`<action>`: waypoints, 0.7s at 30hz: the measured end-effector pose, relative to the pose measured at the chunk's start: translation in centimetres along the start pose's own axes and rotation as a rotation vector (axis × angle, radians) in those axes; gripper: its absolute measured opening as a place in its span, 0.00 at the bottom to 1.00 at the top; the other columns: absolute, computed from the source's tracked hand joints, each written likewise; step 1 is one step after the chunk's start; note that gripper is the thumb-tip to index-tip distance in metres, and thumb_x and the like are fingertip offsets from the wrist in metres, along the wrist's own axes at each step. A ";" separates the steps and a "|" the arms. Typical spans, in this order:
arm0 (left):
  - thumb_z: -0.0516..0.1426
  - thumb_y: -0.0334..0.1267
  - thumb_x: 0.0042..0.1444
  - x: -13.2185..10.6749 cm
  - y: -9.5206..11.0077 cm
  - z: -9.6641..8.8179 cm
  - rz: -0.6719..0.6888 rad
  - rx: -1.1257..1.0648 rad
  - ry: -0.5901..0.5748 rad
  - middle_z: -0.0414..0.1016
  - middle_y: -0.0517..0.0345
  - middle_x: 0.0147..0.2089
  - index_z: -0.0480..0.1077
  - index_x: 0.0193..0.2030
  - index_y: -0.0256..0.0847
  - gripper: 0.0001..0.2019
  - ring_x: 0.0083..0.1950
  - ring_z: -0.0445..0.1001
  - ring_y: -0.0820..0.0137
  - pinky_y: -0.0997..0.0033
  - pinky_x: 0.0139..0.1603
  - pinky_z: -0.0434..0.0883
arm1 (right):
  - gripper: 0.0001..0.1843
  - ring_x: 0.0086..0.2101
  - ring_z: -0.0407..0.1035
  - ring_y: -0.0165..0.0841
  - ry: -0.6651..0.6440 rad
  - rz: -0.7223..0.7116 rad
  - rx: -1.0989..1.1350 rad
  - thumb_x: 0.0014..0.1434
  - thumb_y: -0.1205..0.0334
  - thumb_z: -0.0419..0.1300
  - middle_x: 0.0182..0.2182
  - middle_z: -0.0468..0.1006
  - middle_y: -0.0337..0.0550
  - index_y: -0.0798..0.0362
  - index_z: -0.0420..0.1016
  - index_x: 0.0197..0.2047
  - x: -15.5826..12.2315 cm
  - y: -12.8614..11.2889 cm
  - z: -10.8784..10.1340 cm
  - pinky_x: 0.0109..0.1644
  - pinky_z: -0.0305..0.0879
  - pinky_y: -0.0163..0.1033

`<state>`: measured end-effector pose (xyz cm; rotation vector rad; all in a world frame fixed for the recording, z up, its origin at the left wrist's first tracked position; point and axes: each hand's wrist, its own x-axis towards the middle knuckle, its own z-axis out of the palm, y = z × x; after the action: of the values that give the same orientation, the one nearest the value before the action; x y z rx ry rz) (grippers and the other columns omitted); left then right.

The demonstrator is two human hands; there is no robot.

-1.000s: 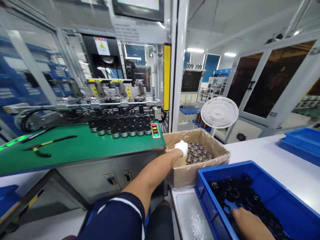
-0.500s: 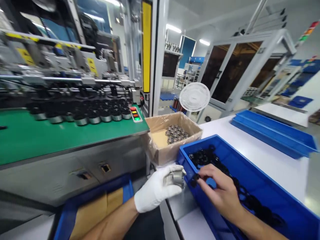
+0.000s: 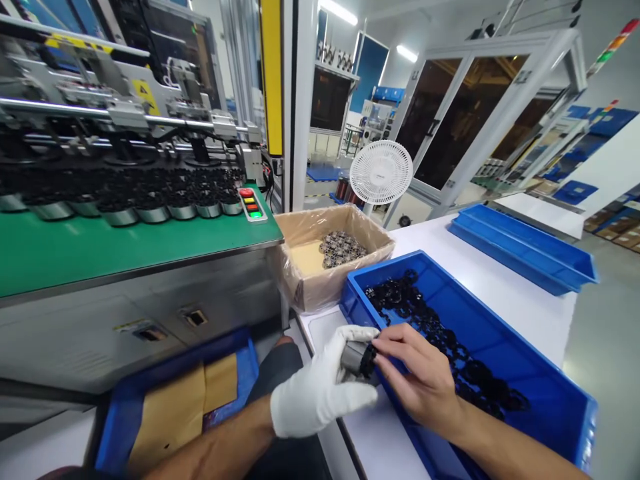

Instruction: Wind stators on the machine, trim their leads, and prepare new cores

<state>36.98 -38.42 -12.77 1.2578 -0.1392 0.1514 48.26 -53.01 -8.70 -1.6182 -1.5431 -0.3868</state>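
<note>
My white-gloved left hand (image 3: 320, 393) clamps a small grey metal cylinder (image 3: 354, 358) while my bare right hand (image 3: 417, 380), at three o'clock of it, pinches a black ring (image 3: 370, 355) against its end.

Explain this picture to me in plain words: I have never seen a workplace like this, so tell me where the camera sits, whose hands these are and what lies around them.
The camera is worn on a person's head and looks down at their own two hands. The white-gloved left hand grips a small grey metal cylinder. The bare right hand presses a black plastic ring against the cylinder's end.

Both hands hover at the near corner of a large blue plastic bin filled with more black rings, standing on a white table. Behind it sits a plastic-lined cardboard box holding a heap of small metal parts. To the left is a green-topped machine bench with rows of cylinders and a small panel of red and green buttons. A white fan stands behind the box, and a second shallow blue tray lies further right.
</note>
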 end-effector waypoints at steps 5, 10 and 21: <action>0.64 0.45 0.54 0.2 -0.3 0.9 -0.065 0.149 0.164 0.67 0.46 0.61 0.56 0.62 0.41 0.32 0.61 0.69 0.58 0.55 0.65 0.64 | 0.17 0.36 0.73 0.33 -0.027 -0.066 -0.078 0.58 0.77 0.57 0.37 0.75 0.50 0.56 0.73 0.50 -0.4 0.3 -0.3 0.34 0.71 0.35; 0.65 0.46 0.53 0.2 -0.7 -0.1 -0.011 0.211 0.204 0.65 0.46 0.63 0.57 0.63 0.42 0.34 0.64 0.66 0.57 0.54 0.68 0.61 | 0.24 0.45 0.72 0.42 -0.147 -0.193 -0.130 0.57 0.72 0.58 0.45 0.74 0.60 0.65 0.67 0.57 -0.6 1.4 0.0 0.40 0.75 0.42; 0.65 0.49 0.52 0.4 0.4 -0.6 -0.060 0.313 0.154 0.66 0.46 0.62 0.58 0.63 0.40 0.35 0.64 0.65 0.57 0.55 0.68 0.61 | 0.17 0.40 0.74 0.40 -0.123 -0.325 -0.283 0.65 0.64 0.54 0.39 0.77 0.59 0.64 0.69 0.54 -0.8 1.5 0.0 0.36 0.75 0.41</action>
<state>37.36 -37.71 -12.52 1.5540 0.0585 0.2235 49.47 -53.36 -9.80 -1.6256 -1.9222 -0.7198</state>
